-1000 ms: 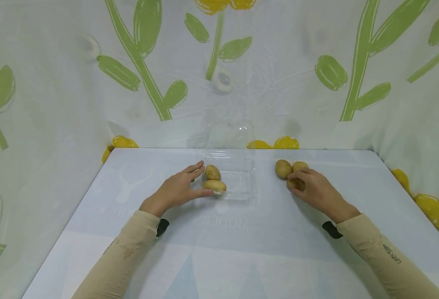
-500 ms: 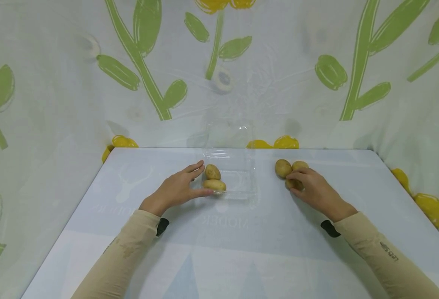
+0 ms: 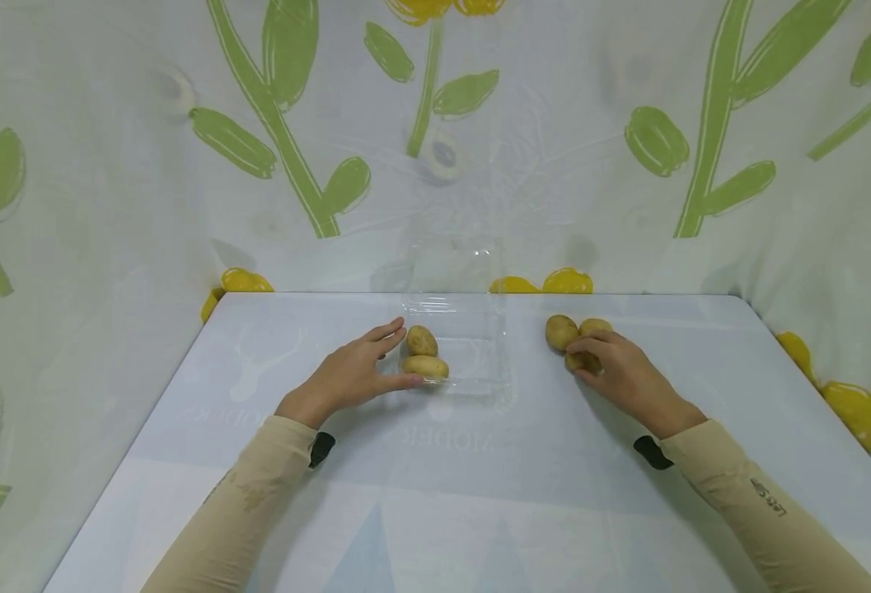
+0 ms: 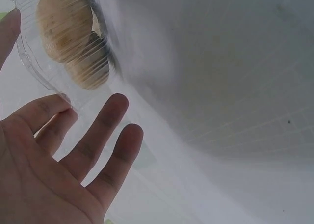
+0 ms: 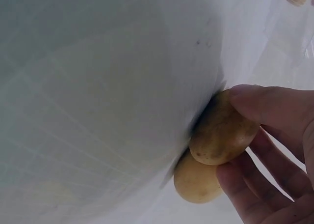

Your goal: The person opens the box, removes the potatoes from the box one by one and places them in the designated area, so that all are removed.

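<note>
A clear plastic clamshell box [image 3: 472, 362] lies with its lid raised at the back of the table. Two potatoes, one [image 3: 422, 341] behind the other [image 3: 425, 367], sit in its left part. My left hand [image 3: 349, 379] spreads straight fingers at the box's left side; in the left wrist view fingertips touch the plastic wall [image 4: 29, 62]. To the right of the box, my right hand [image 3: 631, 379] pinches a potato [image 5: 223, 130] between thumb and fingers, low at the table surface. Two more potatoes [image 3: 561, 333] [image 3: 595, 326] lie just beyond it, the right one partly hidden by the hand.
The white table [image 3: 435, 527] ends at a back edge against a hanging cloth [image 3: 546, 165] printed with leaves and flowers. The transparent lid [image 3: 453, 268] stands up in front of that cloth. Dark straps [image 3: 653, 452] show at both wrists.
My right hand has shifted slightly to the left with the pinched potato. The left hand and the box stay in place.
</note>
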Demonstrator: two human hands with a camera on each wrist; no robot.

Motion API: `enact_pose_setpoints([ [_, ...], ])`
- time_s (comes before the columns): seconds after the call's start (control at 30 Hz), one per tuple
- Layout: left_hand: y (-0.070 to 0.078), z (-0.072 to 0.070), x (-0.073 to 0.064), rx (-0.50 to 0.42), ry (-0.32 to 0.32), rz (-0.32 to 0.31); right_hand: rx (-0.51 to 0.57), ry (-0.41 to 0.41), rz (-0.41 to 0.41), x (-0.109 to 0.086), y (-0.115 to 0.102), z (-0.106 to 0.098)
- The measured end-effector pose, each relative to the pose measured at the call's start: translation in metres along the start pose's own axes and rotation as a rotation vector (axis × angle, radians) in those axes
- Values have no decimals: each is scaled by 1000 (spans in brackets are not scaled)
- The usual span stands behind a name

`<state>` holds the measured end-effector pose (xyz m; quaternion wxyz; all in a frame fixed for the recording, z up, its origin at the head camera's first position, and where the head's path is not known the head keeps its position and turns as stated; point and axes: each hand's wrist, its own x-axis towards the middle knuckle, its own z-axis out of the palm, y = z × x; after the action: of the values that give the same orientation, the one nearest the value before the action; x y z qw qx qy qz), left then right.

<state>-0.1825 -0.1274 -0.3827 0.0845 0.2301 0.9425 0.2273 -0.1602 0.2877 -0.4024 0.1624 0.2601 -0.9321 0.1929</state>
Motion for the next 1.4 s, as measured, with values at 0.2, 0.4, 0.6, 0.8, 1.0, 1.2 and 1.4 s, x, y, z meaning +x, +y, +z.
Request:
enact_pose_setpoints([
  [0.2,-2,-1,-2,4,7,7,-17,40,-29,2,-1,2],
  [0.4,-6,-2,-4,2,12,32,-6,31,0,5,-3,-3],
  [0.6,-10,2,-5,-31,22,39,38,22,55,9,-4,-12],
  [0.8,-10,2,-5,-49,24,38,77,55,41,17,-9,-15],
  [1.0,-8,1,-5,-63,11,33,135,69,48,34,-30,-13],
  [1.2,-9,2,-4,-64,18,32,170,48,68,47,-44,-8],
  [1.4,-7,1,-4,-81,22,33,170,44,95,61,-56,-5],
])
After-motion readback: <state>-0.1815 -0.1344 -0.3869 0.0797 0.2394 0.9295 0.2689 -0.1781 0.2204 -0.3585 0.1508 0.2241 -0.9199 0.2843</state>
